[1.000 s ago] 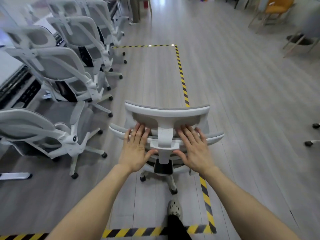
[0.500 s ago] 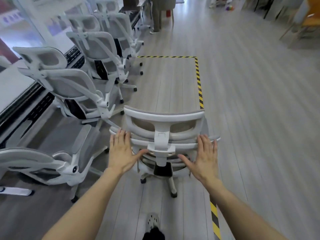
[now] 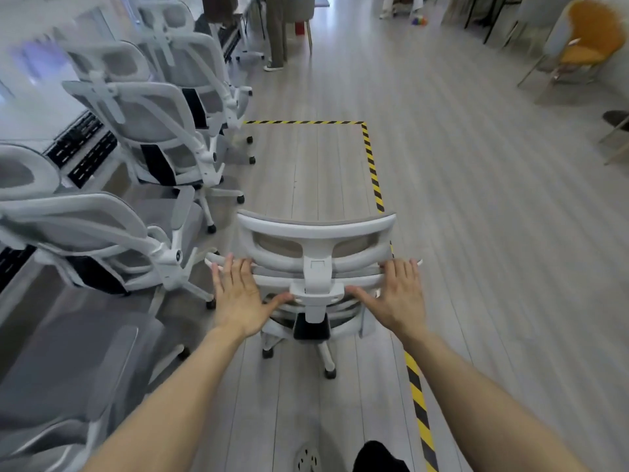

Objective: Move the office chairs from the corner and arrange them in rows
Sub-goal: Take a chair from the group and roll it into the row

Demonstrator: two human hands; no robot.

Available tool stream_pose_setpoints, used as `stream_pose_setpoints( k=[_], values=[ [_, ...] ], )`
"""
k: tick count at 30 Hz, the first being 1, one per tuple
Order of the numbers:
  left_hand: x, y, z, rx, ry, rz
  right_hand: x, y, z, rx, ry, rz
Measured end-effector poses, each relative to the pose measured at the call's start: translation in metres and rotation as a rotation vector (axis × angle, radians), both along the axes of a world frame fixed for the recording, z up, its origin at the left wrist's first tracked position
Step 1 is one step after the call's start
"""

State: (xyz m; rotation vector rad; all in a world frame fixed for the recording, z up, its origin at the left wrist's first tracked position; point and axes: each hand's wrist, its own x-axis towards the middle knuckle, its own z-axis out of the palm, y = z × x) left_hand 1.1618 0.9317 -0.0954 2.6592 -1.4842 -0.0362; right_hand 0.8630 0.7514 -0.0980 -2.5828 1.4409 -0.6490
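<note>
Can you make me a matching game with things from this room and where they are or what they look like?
Things:
1. left hand
2. striped tape
3. orange chair
4. row of white office chairs

Descriptions:
A. far right corner
B. yellow and black, on the floor
C. lined up along the left side
D. flat on the back of the pushed chair

Pairs: 1-D, 2-B, 3-A, 4-C

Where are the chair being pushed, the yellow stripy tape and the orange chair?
pushed chair [image 3: 316, 229]: head view, headrest's top bar.
striped tape [image 3: 372, 166]: head view, its far right strip.
orange chair [image 3: 594, 27]: head view, its backrest.
</note>
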Motion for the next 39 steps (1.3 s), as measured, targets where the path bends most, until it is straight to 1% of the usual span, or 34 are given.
stream_pose_setpoints(
  k=[4, 9, 13, 20, 23, 25, 29, 32, 39],
  values=[
    [0.039, -0.062, 0.006, 0.065, -0.022, 0.010, 0.042, -0.064, 0.000, -0.013, 0.031, 0.009],
    [0.092, -0.152, -0.005, -0.058, -0.052, -0.022, 0.092, -0.155, -0.008, -0.040, 0.020, -0.001],
    [0.135, -0.221, -0.002, -0.089, -0.067, -0.010, 0.136, -0.226, -0.008, -0.041, 0.028, 0.050],
    [0.190, -0.333, 0.000, -0.119, -0.095, 0.045, 0.206, -0.353, -0.008, -0.018, 0.129, 0.066],
    [0.219, -0.385, 0.005, -0.076, -0.131, -0.005, 0.232, -0.413, -0.004, 0.005, 0.190, 0.072],
    [0.240, -0.423, 0.003, -0.095, -0.146, -0.046, 0.247, -0.453, -0.005, -0.012, 0.213, 0.073],
    [0.288, -0.501, -0.007, -0.213, -0.118, -0.045, 0.282, -0.524, -0.011, -0.100, 0.158, 0.089],
    [0.328, -0.555, -0.012, -0.248, -0.102, -0.075, 0.314, -0.577, -0.012, -0.119, 0.112, 0.096],
    [0.418, -0.673, 0.001, -0.174, -0.119, -0.154, 0.388, -0.689, -0.004, -0.094, 0.072, 0.084]
  ],
)
